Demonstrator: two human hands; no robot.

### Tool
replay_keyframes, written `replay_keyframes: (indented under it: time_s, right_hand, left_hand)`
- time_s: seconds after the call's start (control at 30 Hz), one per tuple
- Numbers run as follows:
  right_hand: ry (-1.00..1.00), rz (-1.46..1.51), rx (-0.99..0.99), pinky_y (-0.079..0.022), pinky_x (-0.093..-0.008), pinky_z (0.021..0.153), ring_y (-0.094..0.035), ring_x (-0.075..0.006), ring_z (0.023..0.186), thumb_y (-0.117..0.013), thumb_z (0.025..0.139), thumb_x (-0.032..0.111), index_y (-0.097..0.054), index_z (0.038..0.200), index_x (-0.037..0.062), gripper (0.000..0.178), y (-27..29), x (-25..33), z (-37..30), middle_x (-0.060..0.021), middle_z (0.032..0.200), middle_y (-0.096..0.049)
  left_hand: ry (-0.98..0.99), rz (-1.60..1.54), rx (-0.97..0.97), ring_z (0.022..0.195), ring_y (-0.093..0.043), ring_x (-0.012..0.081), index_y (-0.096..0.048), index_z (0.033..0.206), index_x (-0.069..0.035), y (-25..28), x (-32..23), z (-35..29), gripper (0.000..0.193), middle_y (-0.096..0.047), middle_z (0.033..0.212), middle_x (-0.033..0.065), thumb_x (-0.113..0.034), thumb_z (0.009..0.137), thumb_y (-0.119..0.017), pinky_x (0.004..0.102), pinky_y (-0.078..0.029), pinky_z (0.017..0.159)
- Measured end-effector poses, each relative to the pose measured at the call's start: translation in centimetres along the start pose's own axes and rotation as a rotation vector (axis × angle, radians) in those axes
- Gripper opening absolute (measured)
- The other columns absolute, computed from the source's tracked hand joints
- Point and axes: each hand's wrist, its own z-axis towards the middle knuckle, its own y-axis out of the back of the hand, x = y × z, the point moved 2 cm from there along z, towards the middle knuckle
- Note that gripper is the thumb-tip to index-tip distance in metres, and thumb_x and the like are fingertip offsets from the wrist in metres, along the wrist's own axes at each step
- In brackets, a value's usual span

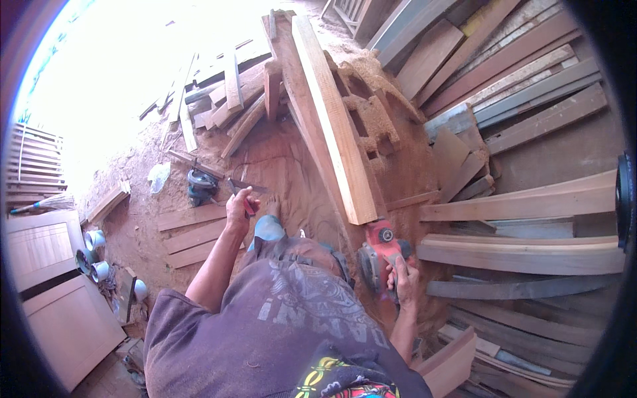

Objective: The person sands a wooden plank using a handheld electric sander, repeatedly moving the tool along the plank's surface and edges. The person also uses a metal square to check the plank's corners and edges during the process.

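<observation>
My left hand [239, 207] is stretched out low over the sawdust floor and grips a small tool with a red handle and a flat grey metal blade [248, 190]. My right hand [403, 277] is closed on the handle of a red electric planer [379, 244], which sits at the near end of a long pale plank [332, 119]. That plank runs away from me on top of a darker, sawdust-covered beam [298, 99]. My bare foot [272, 207] shows just right of the left hand.
A dark circular saw [199, 186] lies on the floor beyond my left hand. Short boards [192, 235] lie below it. Stacked planks [524, 259] fill the right side. Wooden door panels [66, 318], white pots [95, 239] and a broom [46, 202] are at the left.
</observation>
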Motion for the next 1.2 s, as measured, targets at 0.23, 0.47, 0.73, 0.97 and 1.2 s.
replay_keyframes:
  time_s: [0.23, 0.47, 0.73, 0.97, 1.2]
  right_hand:
    - [-0.001, 0.058, 0.038, -0.044, -0.0291, 0.048, -0.054, -0.0111, 0.053, -0.061, 0.110, 0.050, -0.071, 0.098, -0.0027, 0.055, 0.5, -1.9, 0.9, -0.0022, 0.066, -0.057]
    - [0.205, -0.694, -0.167, -0.059, -0.0454, 0.072, -0.074, -0.0321, 0.077, -0.076, 0.095, 0.056, -0.071, 0.112, -0.0073, 0.066, 0.6, 2.4, 1.9, -0.0205, 0.086, -0.076]
    - [0.530, -0.681, -0.204, -0.055, -0.0509, 0.106, -0.068, -0.0455, 0.126, -0.090, 0.083, 0.047, -0.059, 0.145, -0.0056, 0.087, -10.8, 7.7, 9.5, -0.0329, 0.132, -0.070]
    - [0.512, -0.798, -0.182, -0.062, -0.0531, 0.090, -0.078, -0.0459, 0.102, -0.088, 0.082, 0.048, -0.062, 0.139, -0.0052, 0.082, -11.3, 18.5, 3.5, -0.0316, 0.111, -0.077]
    - [1.217, -0.119, -0.071, -0.056, -0.0415, 0.104, -0.070, -0.0320, 0.123, -0.092, 0.090, 0.029, -0.043, 0.155, -0.0060, 0.088, -11.3, 31.3, 2.5, -0.0247, 0.136, -0.066]
  left_hand:
    - [0.047, 0.094, 0.122, 0.069, -0.072, 0.0197, -0.065, 0.091, -0.010, -2.2, 0.3, -1.4, 0.024, -0.068, 0.075, 0.0032, -0.027, 0.096, -0.081, 0.0352, -0.059, 0.064]
    - [0.111, 0.186, 0.302, 0.084, -0.076, 0.0194, -0.067, 0.102, -0.007, -6.7, 0.6, -3.1, 0.028, -0.074, 0.094, 0.0063, -0.030, 0.098, -0.083, 0.0334, -0.060, 0.072]
    - [0.215, 0.415, 0.623, 0.109, -0.074, 0.0224, -0.063, 0.122, -0.001, -15.5, 1.5, -5.4, 0.045, -0.072, 0.114, 0.0101, -0.038, 0.102, -0.080, 0.0373, -0.061, 0.084]
    - [0.089, 0.411, 0.863, 0.090, -0.066, 0.0106, -0.070, 0.122, -0.007, -20.3, -0.6, -8.9, 0.046, -0.070, 0.105, 0.0014, -0.047, 0.101, -0.079, 0.0300, -0.056, 0.075]
    - [-0.356, 0.210, 0.826, 0.088, -0.069, 0.0090, -0.065, 0.121, -0.005, -27.3, -16.0, -14.6, 0.037, -0.070, 0.101, 0.0014, -0.033, 0.102, -0.080, 0.0276, -0.059, 0.077]
